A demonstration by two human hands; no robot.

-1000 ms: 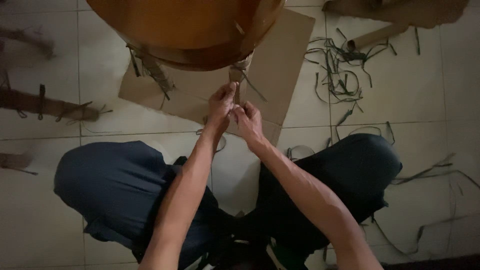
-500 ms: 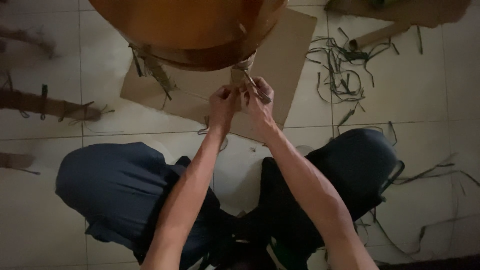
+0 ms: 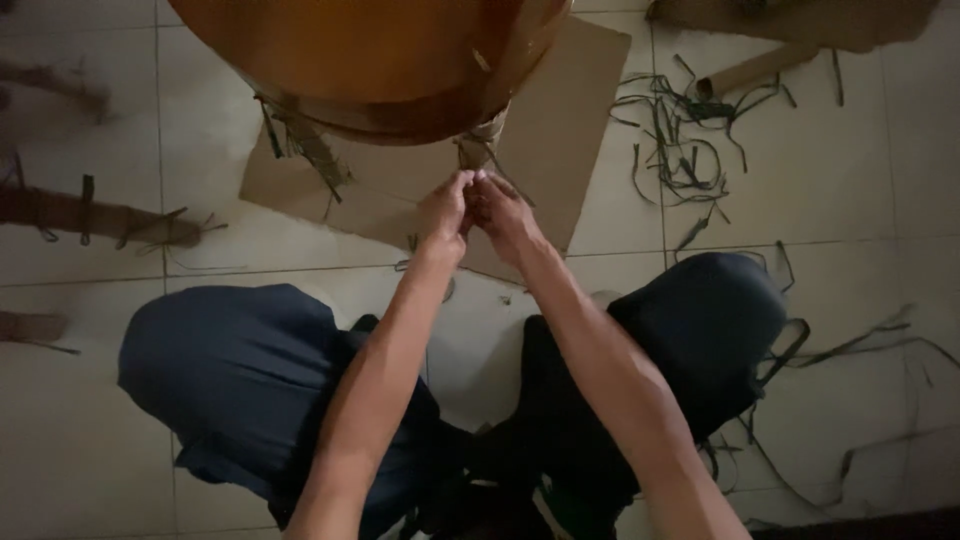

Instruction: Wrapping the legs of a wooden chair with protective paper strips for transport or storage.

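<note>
A round brown wooden table (image 3: 370,50) stands over a sheet of cardboard (image 3: 570,110) on the tiled floor. One of its legs (image 3: 478,150) is wrapped in brown paper tied with a thin dark strap. My left hand (image 3: 445,212) and my right hand (image 3: 503,212) meet fingertip to fingertip just below that wrapped leg, pinching the strap between them. A second wrapped leg (image 3: 310,145) stands to the left. My knees in dark trousers spread to either side below my arms.
A tangle of cut dark straps (image 3: 680,140) and a cardboard tube (image 3: 750,70) lie at the upper right. More loose straps (image 3: 860,345) trail at the right. Paper-wrapped, strap-tied pieces (image 3: 95,215) lie on the floor at the left.
My right hand rose to the leg beside the left hand, then both came down slightly and now pinch together below the wrap. My right knee shifted a little.
</note>
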